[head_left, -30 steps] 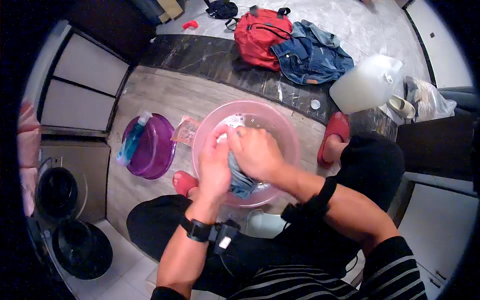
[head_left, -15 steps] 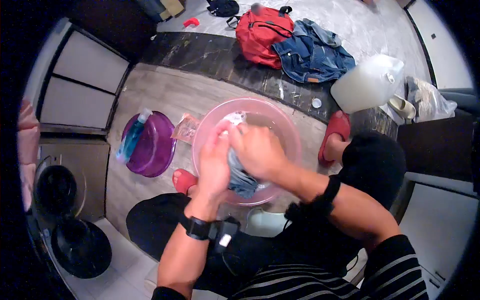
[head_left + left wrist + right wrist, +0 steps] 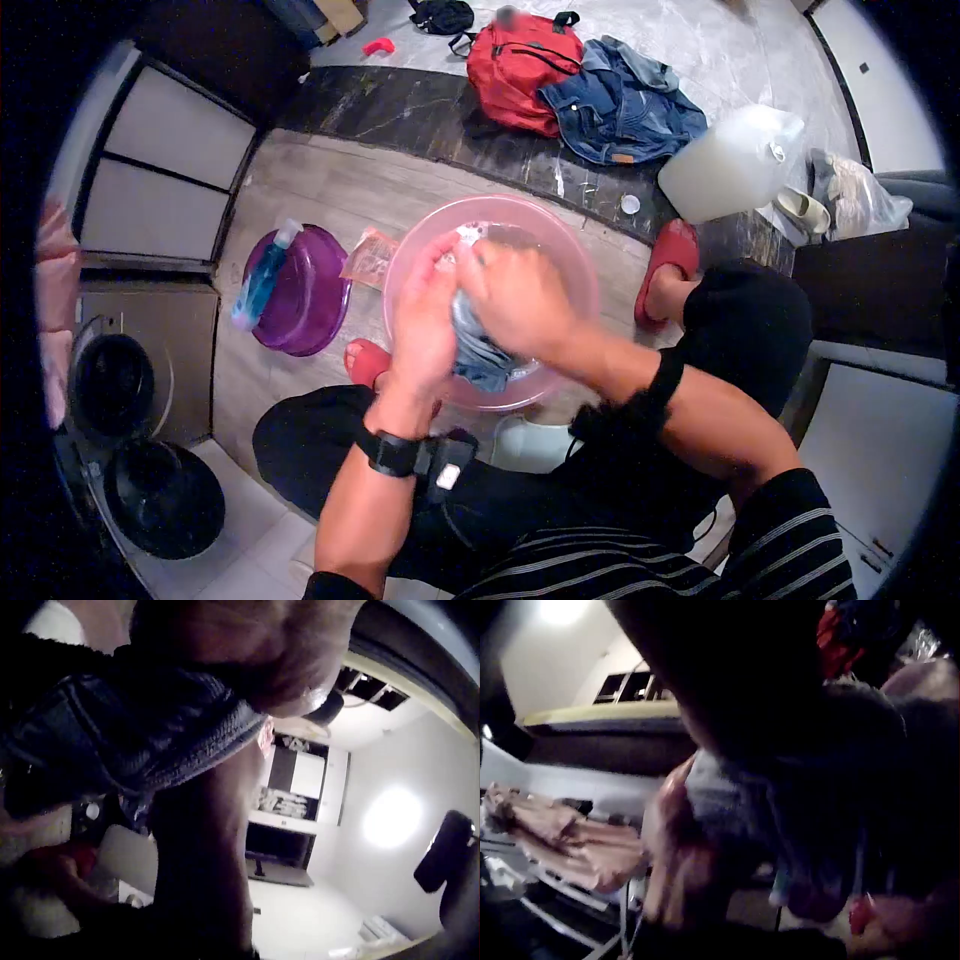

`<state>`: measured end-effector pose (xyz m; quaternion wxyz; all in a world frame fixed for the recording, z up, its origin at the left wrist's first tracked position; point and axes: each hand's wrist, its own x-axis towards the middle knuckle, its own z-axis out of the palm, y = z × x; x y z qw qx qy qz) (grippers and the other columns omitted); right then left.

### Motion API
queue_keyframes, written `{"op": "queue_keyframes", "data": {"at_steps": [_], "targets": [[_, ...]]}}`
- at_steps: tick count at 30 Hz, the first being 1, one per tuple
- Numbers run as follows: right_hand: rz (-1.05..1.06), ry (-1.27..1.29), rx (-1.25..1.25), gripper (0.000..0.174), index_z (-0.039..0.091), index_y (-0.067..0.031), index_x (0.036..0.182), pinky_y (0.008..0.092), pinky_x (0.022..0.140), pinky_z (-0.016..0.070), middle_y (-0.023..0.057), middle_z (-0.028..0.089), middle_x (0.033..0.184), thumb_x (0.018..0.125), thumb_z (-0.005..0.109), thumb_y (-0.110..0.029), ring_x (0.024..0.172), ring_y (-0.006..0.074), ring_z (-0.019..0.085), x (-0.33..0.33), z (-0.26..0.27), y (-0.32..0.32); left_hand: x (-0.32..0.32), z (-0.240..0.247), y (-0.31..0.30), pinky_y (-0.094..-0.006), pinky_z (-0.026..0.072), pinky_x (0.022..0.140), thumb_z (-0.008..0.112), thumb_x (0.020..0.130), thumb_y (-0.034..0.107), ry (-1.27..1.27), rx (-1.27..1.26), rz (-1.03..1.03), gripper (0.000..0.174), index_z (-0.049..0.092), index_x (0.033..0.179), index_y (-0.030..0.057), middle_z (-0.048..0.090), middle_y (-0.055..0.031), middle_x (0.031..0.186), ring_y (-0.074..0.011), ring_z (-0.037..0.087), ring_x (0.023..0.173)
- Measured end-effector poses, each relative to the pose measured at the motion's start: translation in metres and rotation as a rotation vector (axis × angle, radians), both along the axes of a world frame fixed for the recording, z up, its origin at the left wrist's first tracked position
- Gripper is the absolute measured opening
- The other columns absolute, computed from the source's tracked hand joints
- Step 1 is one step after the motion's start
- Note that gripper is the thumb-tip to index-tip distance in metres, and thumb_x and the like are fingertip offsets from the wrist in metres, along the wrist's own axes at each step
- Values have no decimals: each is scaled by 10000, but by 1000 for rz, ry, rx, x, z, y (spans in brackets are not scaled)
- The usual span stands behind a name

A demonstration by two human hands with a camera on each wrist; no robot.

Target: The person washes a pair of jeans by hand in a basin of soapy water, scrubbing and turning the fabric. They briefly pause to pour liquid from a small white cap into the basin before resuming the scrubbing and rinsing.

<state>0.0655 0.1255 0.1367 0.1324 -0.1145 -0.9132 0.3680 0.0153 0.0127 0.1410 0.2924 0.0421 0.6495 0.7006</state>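
In the head view a pink basin (image 3: pixel 590 290) stands on the floor between the feet, holding water and suds. Over it, my left hand (image 3: pixel 425 325) and right hand (image 3: pixel 522 300) grip a wet blue-grey cloth (image 3: pixel 482 352) together, the right hand on the far side of it. Part of the cloth hangs down between the hands into the basin. A ribbed edge shows on the cloth (image 3: pixel 142 727) in the left wrist view. The right wrist view is dark and blurred, with the cloth (image 3: pixel 727 787) beside the left hand. Both sets of fingertips are partly hidden.
To the left sits a purple basin (image 3: pixel 325 305) with a blue bottle (image 3: pixel 265 280) in it. A packet (image 3: pixel 368 258) lies by the pink rim. Beyond are a red backpack (image 3: pixel 515 80), a denim jacket (image 3: pixel 630 110) and a large jug (image 3: pixel 730 165). Red slippers (image 3: pixel 668 265) flank the basin.
Both hands stay together on the cloth over the basin, making only small shifts. The hanging part of the cloth moves slightly. Nothing is let go.
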Motion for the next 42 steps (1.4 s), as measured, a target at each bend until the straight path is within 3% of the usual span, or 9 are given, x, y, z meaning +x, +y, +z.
{"op": "queue_keyframes", "data": {"at_steps": [3, 13, 14, 25, 31, 33, 38, 40, 42], "targets": [[195, 3, -114, 361, 577, -9, 776, 517, 589, 475, 256, 593, 663, 935, 439, -303, 638, 430, 601, 20, 5, -15, -4, -6, -6, -260, 428, 899, 469, 941, 170, -64, 38, 27, 331, 517, 1233, 22, 579, -43, 1103, -131, 540, 1019], [225, -25, 256, 268, 578, -17, 849, 489, 546, 520, 205, 628, 727, 909, 453, -245, 599, 394, 626, 1, -16, 9, 11, -13, 6, -258, 461, 795, 421, 953, 105, -164, 106, 50, 312, 491, 1247, 29, 584, -53, 1026, -104, 556, 916], [102, 9, 26, 302, 587, -13, 843, 491, 573, 523, 210, 623, 717, 919, 437, -264, 608, 400, 624, -2, -17, 14, 8, -22, 4, -283, 424, 931, 467, 952, 169, -177, 136, -18, 336, 505, 1252, 22, 570, -64, 1172, -156, 541, 1067], [106, -92, -176, 413, 625, -5, 809, 515, 631, 485, 262, 612, 738, 933, 433, -349, 662, 437, 601, 18, -5, -14, -10, -9, 4, -257, 420, 897, 435, 950, 115, -153, 89, 2, 301, 527, 1214, 2, 577, -54, 1110, -117, 536, 1021], [82, -51, 67, 338, 577, -31, 821, 510, 585, 489, 229, 623, 713, 944, 442, -315, 640, 423, 610, 8, -3, -6, -7, -27, 5, -270, 437, 873, 445, 934, 118, -81, 47, -33, 305, 529, 1212, 25, 579, -51, 1082, -130, 539, 1004], [209, -149, 12, 186, 546, -25, 906, 444, 531, 538, 187, 638, 817, 861, 501, -200, 673, 331, 658, 18, -10, -14, -15, -30, -3, -278, 431, 916, 465, 925, 141, -63, 26, -8, 304, 544, 1195, 26, 587, -61, 1125, -152, 551, 1039], [203, -49, 237, 203, 547, -29, 903, 463, 547, 512, 192, 615, 777, 890, 496, -226, 640, 372, 627, 7, -21, 0, -1, -24, 5, -267, 466, 810, 446, 939, 114, -195, 168, -4, 320, 504, 1239, 19, 602, -61, 1035, -116, 578, 899], [171, -166, -37, 169, 549, -56, 914, 472, 556, 497, 190, 611, 805, 875, 510, -215, 667, 380, 622, 21, -10, -16, -2, -22, -2, -261, 464, 822, 453, 945, 130, -176, 115, 7, 319, 502, 1239, 18, 599, -64, 1047, -117, 576, 920], [218, -92, 133, 192, 548, -41, 863, 484, 567, 491, 210, 616, 766, 888, 508, -227, 655, 392, 617, 15, -22, -3, 1, -30, -8, -276, 434, 909, 490, 915, 154, -165, 27, -2, 309, 538, 1193, 28, 584, -46, 1104, -142, 551, 1025]]}}
